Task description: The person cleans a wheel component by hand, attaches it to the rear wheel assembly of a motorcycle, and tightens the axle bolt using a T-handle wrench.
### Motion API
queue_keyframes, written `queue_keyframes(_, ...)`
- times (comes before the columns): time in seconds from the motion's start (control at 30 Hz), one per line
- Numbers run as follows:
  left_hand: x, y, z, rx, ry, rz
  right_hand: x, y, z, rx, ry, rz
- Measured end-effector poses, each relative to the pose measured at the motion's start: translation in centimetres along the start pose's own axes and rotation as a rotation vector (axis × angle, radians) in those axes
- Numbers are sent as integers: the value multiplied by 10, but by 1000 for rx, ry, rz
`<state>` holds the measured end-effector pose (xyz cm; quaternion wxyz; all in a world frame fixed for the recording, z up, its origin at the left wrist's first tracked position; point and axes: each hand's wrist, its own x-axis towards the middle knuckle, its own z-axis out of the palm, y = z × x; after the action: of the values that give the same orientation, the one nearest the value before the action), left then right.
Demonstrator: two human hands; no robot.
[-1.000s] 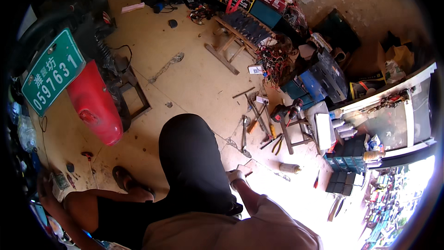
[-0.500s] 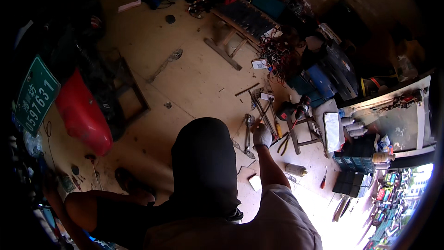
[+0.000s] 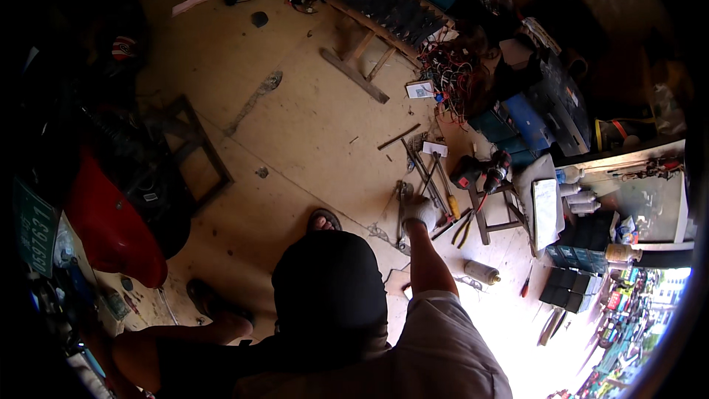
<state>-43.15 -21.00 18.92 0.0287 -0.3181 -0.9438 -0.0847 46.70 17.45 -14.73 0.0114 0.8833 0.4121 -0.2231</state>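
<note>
Broadly, a tan floor (image 3: 295, 125) is seen, with a drill (image 3: 498, 165) at right. The left hand is hidden in shadow; neither its grip nor that of the gloved right hand (image 3: 421, 212) can be told. The latter is flanked by a wrench (image 3: 401, 214) and pliers (image 3: 467, 224) on the floor.

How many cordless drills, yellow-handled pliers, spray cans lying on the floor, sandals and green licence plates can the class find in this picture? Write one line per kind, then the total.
Cordless drill: 1
Yellow-handled pliers: 1
Spray can lying on the floor: 1
Sandals: 2
Green licence plate: 1
Total: 6
</note>
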Motion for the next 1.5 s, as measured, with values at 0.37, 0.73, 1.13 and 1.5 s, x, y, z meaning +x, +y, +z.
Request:
queue_keyframes(0.37,-34,142,-25,841,149,699,-24,97,28,70,413,-15)
queue_keyframes(0.73,-50,180,-35,-308,-102,150,23,126,47,417,207,357)
queue_keyframes(1.13,-85,240,-54,-445,0,-13,18,142,26,879,21,383)
queue_keyframes(1.5,-155,332,-95,-600,-185,85,-55,154,-50,1459,7,251)
